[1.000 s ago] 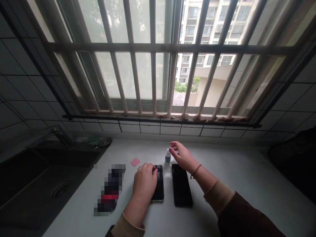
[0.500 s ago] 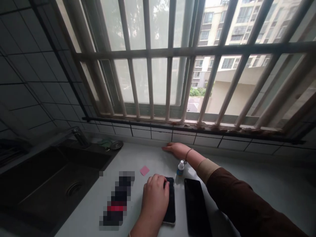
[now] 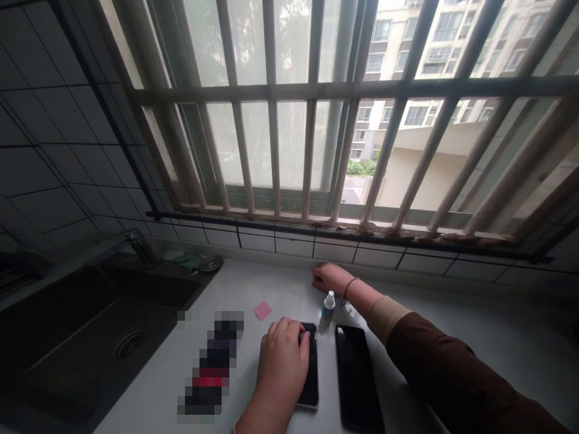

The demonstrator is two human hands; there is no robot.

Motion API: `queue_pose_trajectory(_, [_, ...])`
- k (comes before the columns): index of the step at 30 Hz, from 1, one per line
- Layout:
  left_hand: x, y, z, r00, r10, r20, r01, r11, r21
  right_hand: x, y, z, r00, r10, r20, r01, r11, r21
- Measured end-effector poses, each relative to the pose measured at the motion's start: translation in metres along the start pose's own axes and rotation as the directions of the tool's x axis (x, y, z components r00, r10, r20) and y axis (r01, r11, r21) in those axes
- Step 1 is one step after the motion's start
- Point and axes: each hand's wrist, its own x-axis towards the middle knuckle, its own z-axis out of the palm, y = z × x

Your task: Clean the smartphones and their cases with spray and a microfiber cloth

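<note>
My left hand (image 3: 284,355) rests over the left part of a dark-screened phone (image 3: 311,380) lying flat on the counter. Its fingers are curled and the thumb is drawn in close to the forefinger; a small dark patch shows between them, too small to name. Farther back, near the wall, my right hand (image 3: 331,278) is low over the counter with its fingers bent inward. What they hold, if anything, is hidden. A small bottle with a white cap (image 3: 328,307) stands upright below the right wrist. To its right lies a second, larger black device (image 3: 359,378), screen up.
A pink square (image 3: 262,311) lies left of the phone on the white counter (image 3: 253,283). Nearer the sink is a pixelated dark and red item (image 3: 210,367). The dark sink (image 3: 85,349) with its faucet (image 3: 142,248) fills the left. Window bars (image 3: 312,163) rise behind.
My right hand has shifted slightly to the right, and its stretched fingers have curled in. The left hand stays on the phone. The view has shifted slightly.
</note>
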Motion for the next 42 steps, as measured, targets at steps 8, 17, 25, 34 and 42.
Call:
queue_pose_trajectory(8, [0.000, -0.001, 0.002, 1.000, -0.003, 0.002, 0.003, 1.000, -0.002, -0.002, -0.014, -0.002, 0.984, 0.111, -0.141, -0.105, 0.993, 0.052])
queue_pose_trajectory(17, [-0.001, -0.002, 0.002, 1.000, -0.002, -0.010, 0.002, 1.000, -0.016, 0.014, -0.022, 0.003, 0.985, 0.106, -0.133, -0.086, 0.986, 0.144])
queue_pose_trajectory(25, [0.000, -0.001, -0.003, 1.000, 0.010, 0.011, -0.010, 1.000, -0.004, -0.045, -0.010, -0.011, 0.908, 0.214, -0.360, -0.085, 0.936, 0.343])
queue_pose_trajectory(34, [0.000, -0.002, -0.002, 0.999, 0.034, -0.012, -0.034, 0.999, -0.009, -0.127, -0.054, -0.030, 0.789, 0.288, -0.543, 0.084, 0.824, 0.560])
queue_pose_trajectory(42, [0.000, -0.005, 0.002, 0.999, 0.035, -0.019, -0.035, 0.999, -0.018, -0.125, -0.061, -0.019, 0.794, 0.262, -0.548, 0.142, 0.797, 0.587])
